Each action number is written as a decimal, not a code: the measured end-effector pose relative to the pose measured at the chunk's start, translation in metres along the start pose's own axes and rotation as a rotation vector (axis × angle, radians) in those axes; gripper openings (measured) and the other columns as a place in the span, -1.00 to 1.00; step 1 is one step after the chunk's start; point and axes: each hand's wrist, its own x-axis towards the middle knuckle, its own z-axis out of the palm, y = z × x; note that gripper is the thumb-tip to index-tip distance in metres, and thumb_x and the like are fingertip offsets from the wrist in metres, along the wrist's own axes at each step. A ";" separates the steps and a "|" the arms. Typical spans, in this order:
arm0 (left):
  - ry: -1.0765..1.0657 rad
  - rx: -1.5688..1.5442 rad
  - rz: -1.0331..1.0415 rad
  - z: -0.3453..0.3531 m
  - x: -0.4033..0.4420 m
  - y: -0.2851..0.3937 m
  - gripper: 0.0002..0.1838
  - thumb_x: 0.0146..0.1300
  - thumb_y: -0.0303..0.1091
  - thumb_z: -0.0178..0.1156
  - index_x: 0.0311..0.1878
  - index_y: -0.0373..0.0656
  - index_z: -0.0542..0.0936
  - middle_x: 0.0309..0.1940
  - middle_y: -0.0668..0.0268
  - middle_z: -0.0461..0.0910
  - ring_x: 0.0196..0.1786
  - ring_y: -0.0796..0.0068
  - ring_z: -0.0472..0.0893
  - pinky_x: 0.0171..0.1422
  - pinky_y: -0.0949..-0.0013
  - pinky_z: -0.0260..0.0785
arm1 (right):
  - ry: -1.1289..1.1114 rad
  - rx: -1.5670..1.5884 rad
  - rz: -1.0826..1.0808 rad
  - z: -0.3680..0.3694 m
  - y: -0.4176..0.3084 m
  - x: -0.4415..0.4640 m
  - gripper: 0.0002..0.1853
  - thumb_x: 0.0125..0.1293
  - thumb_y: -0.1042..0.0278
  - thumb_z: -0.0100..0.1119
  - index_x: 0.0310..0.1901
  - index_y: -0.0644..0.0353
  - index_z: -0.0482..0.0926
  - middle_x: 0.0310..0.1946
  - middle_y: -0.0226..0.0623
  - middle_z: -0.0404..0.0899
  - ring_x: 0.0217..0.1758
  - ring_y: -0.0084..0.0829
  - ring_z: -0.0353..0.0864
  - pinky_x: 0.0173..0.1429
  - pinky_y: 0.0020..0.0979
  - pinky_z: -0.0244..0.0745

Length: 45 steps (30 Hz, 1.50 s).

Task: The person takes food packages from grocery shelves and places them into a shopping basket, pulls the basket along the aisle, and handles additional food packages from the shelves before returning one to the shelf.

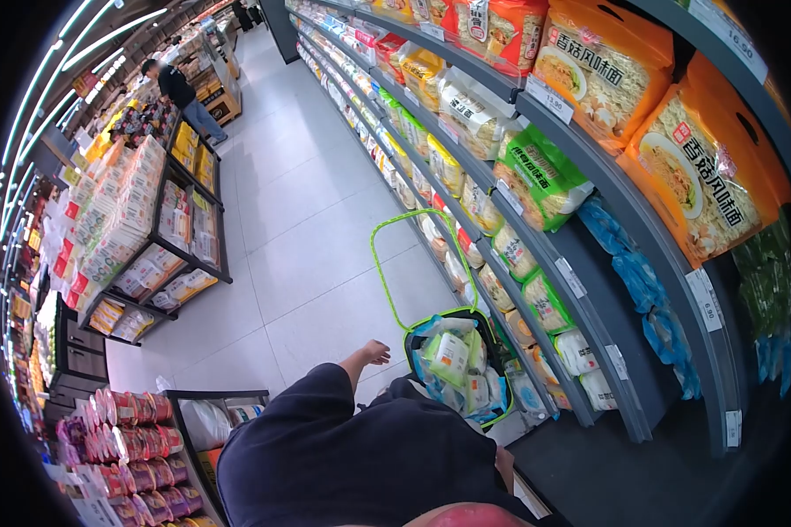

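Green-rimmed basket (511, 397) with packets (453, 358) is beside the lower edge of the shelves (719, 369).
Your left hand (377, 352), fingers loosely curled, is near the basket's left edge; your right hand is hidden.

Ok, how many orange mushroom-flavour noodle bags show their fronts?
2: the first orange bag near the picture's top edge, the second orange bag below and right of it. Others may be hidden behind.

Two orange noodle bags (703, 176) carry "香菇风味面"; the lower shelf price tag (704, 300) reads 6.90, the upper price tag (550, 99) apparently 13.90.
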 end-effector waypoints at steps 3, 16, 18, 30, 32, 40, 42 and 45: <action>-0.004 0.031 -0.048 -0.017 0.011 -0.005 -0.71 0.18 -0.26 0.06 -0.10 -0.22 0.50 -0.23 0.17 0.60 -0.35 0.36 0.63 -0.34 0.35 0.46 | -0.012 -0.040 0.026 0.009 -0.012 -0.022 -0.66 0.17 0.27 0.05 -0.06 0.24 0.37 -0.24 -0.29 0.37 -0.18 -0.34 0.40 -0.18 -0.20 0.36; -0.094 0.246 0.021 -0.087 0.074 0.069 -0.68 0.16 -0.28 0.04 -0.10 -0.29 0.49 -0.27 0.12 0.60 -0.42 0.34 0.62 -0.44 0.34 0.45 | 0.408 0.612 0.386 0.132 0.014 -0.102 -0.72 0.18 0.29 0.03 -0.08 0.18 0.45 -0.22 -0.26 0.49 -0.13 -0.31 0.49 -0.10 -0.22 0.41; -0.119 0.256 0.066 -0.086 0.074 0.091 -0.65 0.17 -0.25 0.03 -0.05 -0.27 0.48 -0.22 0.12 0.59 -0.34 0.32 0.63 -0.35 0.32 0.47 | 0.405 0.566 0.446 0.153 -0.002 -0.109 -0.72 0.18 0.29 0.03 -0.08 0.18 0.45 -0.21 -0.26 0.49 -0.13 -0.31 0.49 -0.10 -0.22 0.41; -0.130 0.347 0.007 -0.062 0.044 0.040 -0.68 0.14 -0.28 0.05 -0.08 -0.26 0.49 -0.29 0.16 0.61 -0.38 0.36 0.63 -0.36 0.31 0.48 | 0.333 0.554 0.418 0.182 0.010 -0.136 -0.70 0.19 0.28 0.03 -0.05 0.19 0.43 -0.19 -0.24 0.49 -0.10 -0.30 0.49 -0.09 -0.21 0.42; -0.140 0.422 -0.048 -0.055 0.033 0.020 -0.65 0.15 -0.26 0.06 -0.01 -0.22 0.47 -0.27 0.17 0.61 -0.34 0.38 0.63 -0.32 0.32 0.49 | 0.323 0.568 0.412 0.185 0.020 -0.146 -0.70 0.20 0.28 0.03 -0.05 0.19 0.43 -0.18 -0.24 0.49 -0.10 -0.29 0.50 -0.09 -0.21 0.43; -0.189 0.446 0.068 -0.012 -0.019 -0.013 -0.62 0.15 -0.19 0.06 -0.02 -0.20 0.48 -0.27 0.21 0.61 -0.33 0.40 0.63 -0.30 0.36 0.48 | 0.305 0.630 0.432 0.196 0.086 -0.182 -0.68 0.20 0.27 0.03 -0.03 0.19 0.43 -0.17 -0.23 0.50 -0.08 -0.29 0.50 -0.08 -0.21 0.44; -0.201 0.455 0.129 -0.007 -0.038 -0.025 -0.61 0.15 -0.17 0.07 -0.02 -0.21 0.48 -0.26 0.21 0.61 -0.32 0.40 0.63 -0.28 0.36 0.48 | 0.300 0.642 0.452 0.201 0.109 -0.194 -0.68 0.20 0.27 0.03 -0.03 0.19 0.42 -0.16 -0.23 0.50 -0.08 -0.29 0.50 -0.08 -0.21 0.44; -0.191 0.448 0.119 -0.013 -0.058 -0.050 -0.61 0.15 -0.17 0.06 -0.02 -0.21 0.47 -0.25 0.20 0.60 -0.32 0.40 0.62 -0.27 0.36 0.48 | 0.290 0.668 0.488 0.210 0.141 -0.208 -0.68 0.20 0.27 0.03 -0.02 0.20 0.42 -0.16 -0.23 0.50 -0.07 -0.28 0.50 -0.07 -0.20 0.44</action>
